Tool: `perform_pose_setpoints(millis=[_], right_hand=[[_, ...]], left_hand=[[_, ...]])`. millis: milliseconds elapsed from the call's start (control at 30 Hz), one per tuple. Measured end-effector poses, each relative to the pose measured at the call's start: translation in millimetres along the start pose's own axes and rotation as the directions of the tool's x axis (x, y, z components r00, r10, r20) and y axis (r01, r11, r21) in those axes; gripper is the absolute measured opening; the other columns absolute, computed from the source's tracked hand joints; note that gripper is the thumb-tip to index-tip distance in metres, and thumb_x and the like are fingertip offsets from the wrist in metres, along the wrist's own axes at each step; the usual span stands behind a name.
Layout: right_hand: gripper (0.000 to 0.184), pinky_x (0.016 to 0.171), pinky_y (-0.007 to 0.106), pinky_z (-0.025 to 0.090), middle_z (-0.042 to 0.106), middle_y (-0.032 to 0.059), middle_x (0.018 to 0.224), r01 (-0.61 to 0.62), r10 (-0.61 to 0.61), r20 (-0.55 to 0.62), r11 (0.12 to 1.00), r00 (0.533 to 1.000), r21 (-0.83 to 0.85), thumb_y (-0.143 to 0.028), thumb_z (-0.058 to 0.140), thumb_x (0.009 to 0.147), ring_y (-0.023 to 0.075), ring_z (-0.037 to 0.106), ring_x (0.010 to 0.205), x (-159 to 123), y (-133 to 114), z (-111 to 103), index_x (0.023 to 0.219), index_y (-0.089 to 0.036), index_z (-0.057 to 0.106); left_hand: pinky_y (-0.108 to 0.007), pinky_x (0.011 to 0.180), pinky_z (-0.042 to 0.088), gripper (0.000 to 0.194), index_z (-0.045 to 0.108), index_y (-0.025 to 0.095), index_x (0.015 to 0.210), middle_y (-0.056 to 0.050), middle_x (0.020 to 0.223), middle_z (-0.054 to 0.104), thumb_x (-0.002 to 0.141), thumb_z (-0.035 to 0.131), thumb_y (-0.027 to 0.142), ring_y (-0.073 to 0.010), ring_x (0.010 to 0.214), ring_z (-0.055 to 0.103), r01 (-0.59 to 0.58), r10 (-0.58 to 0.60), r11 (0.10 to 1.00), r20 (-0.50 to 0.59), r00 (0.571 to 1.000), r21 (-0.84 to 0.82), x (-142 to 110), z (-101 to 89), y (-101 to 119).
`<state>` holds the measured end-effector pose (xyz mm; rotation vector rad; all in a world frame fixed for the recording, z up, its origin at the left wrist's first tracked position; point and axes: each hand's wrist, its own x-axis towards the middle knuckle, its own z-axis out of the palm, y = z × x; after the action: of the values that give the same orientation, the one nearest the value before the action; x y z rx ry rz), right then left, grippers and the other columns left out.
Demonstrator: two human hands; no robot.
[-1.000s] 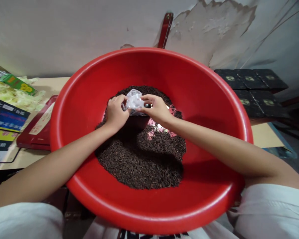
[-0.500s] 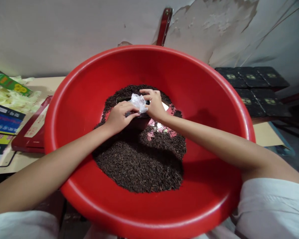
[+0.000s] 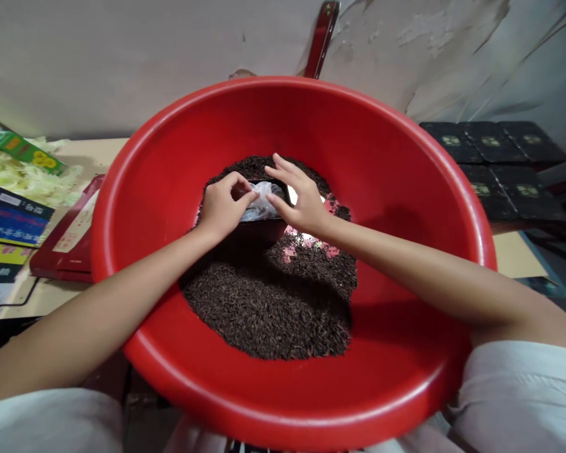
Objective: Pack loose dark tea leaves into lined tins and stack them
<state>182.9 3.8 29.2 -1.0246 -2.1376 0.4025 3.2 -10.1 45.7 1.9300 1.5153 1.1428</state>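
Note:
A big red plastic basin [image 3: 396, 157] sits in front of me with a heap of dark loose tea leaves [image 3: 268, 302] in its bottom. A small dark box [image 3: 259, 228] stands in the leaves at the far side of the heap. My left hand [image 3: 222, 207] and my right hand [image 3: 298, 200] meet over the box. Both press a crumpled clear plastic bag [image 3: 263, 202] down into its open top. The fingers of my right hand are spread, with the thumb on the bag.
Several flat black boxes [image 3: 495, 163] lie in rows on the right. A red flat box [image 3: 66, 242], printed leaflets [image 3: 9, 223] and a green carton [image 3: 26, 151] lie on the left. A red handle [image 3: 323, 38] leans on the peeling wall behind the basin.
The plastic bag was held up above the box between both hands. It has been lowered and is now pushed into the box's opening. My right fingers have spread out.

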Motion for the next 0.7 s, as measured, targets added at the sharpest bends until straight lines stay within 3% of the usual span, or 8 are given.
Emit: perform_pose_setpoints(millis=[67,133,267,367,500,600,700], right_hand=[[0.046,0.115,0.056,0.019,0.045,0.0100,0.144,0.189,-0.180,0.082,0.975,0.980,-0.114,-0.039,0.043,0.090,0.0255,0.035,0.138,-4.0,-3.9,0.9,0.131,-0.019,0.051],[0.047,0.117,0.058,0.013,0.048,0.0112,0.142,0.285,-0.244,0.203,0.935,0.948,-0.209,-0.036,0.038,0.093,0.0261,0.037,0.137,-5.4,-9.4,4.2,0.133,-0.016,0.049],[0.064,0.116,0.058,0.019,0.042,0.0216,0.143,0.274,-0.138,0.360,0.893,0.922,-0.358,-0.046,0.042,0.092,0.0336,0.034,0.138,-5.0,-22.7,11.5,0.138,-0.001,0.041],[0.069,0.116,0.053,0.026,0.036,0.0224,0.147,0.275,-0.092,0.429,0.881,0.899,-0.385,-0.041,0.049,0.089,0.0341,0.030,0.140,-4.5,-26.7,12.1,0.141,0.001,0.035],[0.063,0.117,0.047,0.027,0.037,0.0237,0.146,0.273,-0.074,0.487,0.896,0.870,-0.351,-0.027,0.050,0.086,0.0329,0.030,0.140,-2.6,-19.6,9.6,0.138,0.006,0.037],[0.067,0.118,0.046,0.025,0.034,0.0229,0.148,0.246,-0.099,0.484,0.936,0.869,-0.250,-0.022,0.051,0.079,0.0315,0.028,0.141,-1.1,-13.5,7.8,0.138,0.004,0.036],[0.070,0.117,0.048,0.026,0.038,0.0201,0.147,0.176,-0.103,0.464,0.977,0.880,-0.117,-0.019,0.055,0.070,0.0304,0.033,0.139,-1.0,-13.9,4.2,0.137,-0.001,0.041]], left_hand=[[-0.022,0.063,0.044,0.009,0.058,0.017,0.072,0.003,0.069,0.064,0.073,0.065,0.012,-0.0112,0.064,0.058,-0.001,0.002,1.000,-0.031,1.000,0.025,-1.4,0.5,0.1],[-0.024,0.067,0.046,0.010,0.059,0.018,0.080,0.001,0.074,0.066,0.073,0.063,0.011,-0.0130,0.069,0.060,-0.006,0.010,0.997,-0.055,0.998,0.072,-2.2,1.2,-1.7],[-0.035,0.082,0.048,0.007,0.061,0.018,0.083,-0.006,0.088,0.066,0.076,0.060,0.015,-0.0211,0.086,0.060,-0.045,0.057,0.962,-0.038,0.998,0.268,-1.5,1.3,-7.5],[-0.043,0.094,0.044,0.012,0.063,0.016,0.087,-0.013,0.106,0.061,0.077,0.057,0.019,-0.0283,0.105,0.055,-0.108,0.132,0.911,-0.033,0.991,0.398,-4.4,-0.3,-5.5],[-0.047,0.108,0.033,0.036,0.059,0.010,0.113,-0.016,0.121,0.058,0.081,0.047,0.019,-0.0299,0.118,0.051,-0.291,0.225,0.847,0.196,0.955,0.445,-17.2,-0.2,9.5],[-0.052,0.116,0.016,0.057,0.041,-0.001,0.134,-0.023,0.142,0.042,0.081,0.045,0.019,-0.0344,0.136,0.033,-0.334,0.144,0.796,0.378,0.915,0.504,-26.1,2.5,19.8],[-0.054,0.117,0.011,0.078,0.019,-0.007,0.143,-0.028,0.152,0.020,0.077,0.051,0.019,-0.0377,0.142,0.017,-0.345,0.034,0.771,0.505,0.862,0.536,-29.3,4.7,22.7]])
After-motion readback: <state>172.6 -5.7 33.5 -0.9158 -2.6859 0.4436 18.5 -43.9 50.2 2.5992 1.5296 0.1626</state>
